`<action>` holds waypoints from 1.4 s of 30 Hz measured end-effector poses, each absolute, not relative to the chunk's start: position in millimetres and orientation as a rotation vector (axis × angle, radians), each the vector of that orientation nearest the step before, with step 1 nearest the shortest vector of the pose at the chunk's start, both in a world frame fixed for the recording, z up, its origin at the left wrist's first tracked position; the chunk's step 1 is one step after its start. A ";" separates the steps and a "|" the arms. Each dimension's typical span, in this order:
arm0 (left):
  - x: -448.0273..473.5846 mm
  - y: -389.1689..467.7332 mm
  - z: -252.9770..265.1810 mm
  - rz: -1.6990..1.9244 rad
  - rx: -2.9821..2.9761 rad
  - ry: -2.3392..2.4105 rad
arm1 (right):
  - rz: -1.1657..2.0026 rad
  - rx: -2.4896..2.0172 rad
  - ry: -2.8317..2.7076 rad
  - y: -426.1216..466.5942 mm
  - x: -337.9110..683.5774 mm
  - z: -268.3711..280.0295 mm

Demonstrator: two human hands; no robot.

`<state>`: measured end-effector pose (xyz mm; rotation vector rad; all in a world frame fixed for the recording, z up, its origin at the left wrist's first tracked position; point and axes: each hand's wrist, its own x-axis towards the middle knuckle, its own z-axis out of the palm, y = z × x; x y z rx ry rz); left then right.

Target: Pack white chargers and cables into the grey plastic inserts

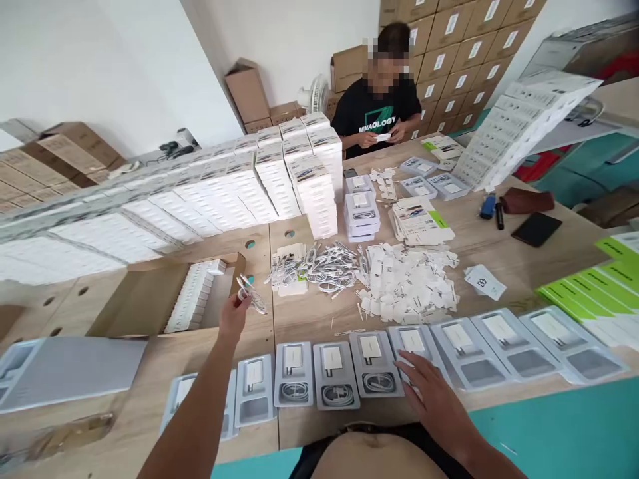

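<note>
My left hand [235, 317] pinches a coiled white cable [253, 297], raised beside an open carton. My right hand [433, 394] is over a grey plastic tray [396, 334], fingers spread apart; they cover the tray's lower compartment, so I cannot tell what lies there. That tray belongs to a row along the table's near edge, each visible one with a white charger [371, 347] in its upper part. Three trays left of my right hand also hold a coiled cable [337, 396]. Trays further right, such as this one [514, 342], show a bare lower compartment.
Behind the row lie a heap of white cables [334, 266] and a pile of white paper pieces [407, 283]. The carton [144, 299] holds white boxes. Stacked white boxes [317, 199] form a wall at the back. Green-and-white sleeves [594, 293] lie right. A person [379, 106] sits opposite.
</note>
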<state>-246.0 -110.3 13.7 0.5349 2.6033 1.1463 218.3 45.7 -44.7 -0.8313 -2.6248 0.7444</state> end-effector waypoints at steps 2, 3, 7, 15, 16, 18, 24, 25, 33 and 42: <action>-215.9 -103.8 27.1 1.284 0.528 2.411 | 1.002 -0.841 -2.520 43.3 182.7 -19.1; -196.9 -98.6 33.2 1.331 0.543 2.301 | 1.131 -0.848 -2.454 42.4 163.4 -5.4; -112.8 -76.4 46.8 1.382 0.617 1.899 | 1.619 -0.850 -2.210 40.7 94.5 38.2; -67.7 -84.4 40.3 1.645 0.363 1.628 | 2.176 -0.948 -1.575 50.2 89.1 37.8; -69.0 -88.1 40.4 1.661 0.347 1.605 | 2.247 -0.967 -1.464 51.3 94.3 37.0; -68.5 -93.7 41.3 1.634 0.333 1.520 | 2.334 -0.964 -1.298 51.5 101.9 38.8; -52.5 -95.6 48.9 1.348 0.370 1.342 | 2.426 -0.871 -1.410 44.9 104.0 54.0; -50.0 -94.6 52.8 1.293 0.396 1.339 | 2.417 -0.856 -1.458 44.2 103.4 55.4; -39.0 -79.9 83.5 0.874 0.810 1.747 | 2.107 -0.949 -1.829 48.0 107.0 51.6; -38.6 -83.2 74.7 0.663 1.062 1.876 | 0.309 -0.357 -3.000 68.5 112.6 70.4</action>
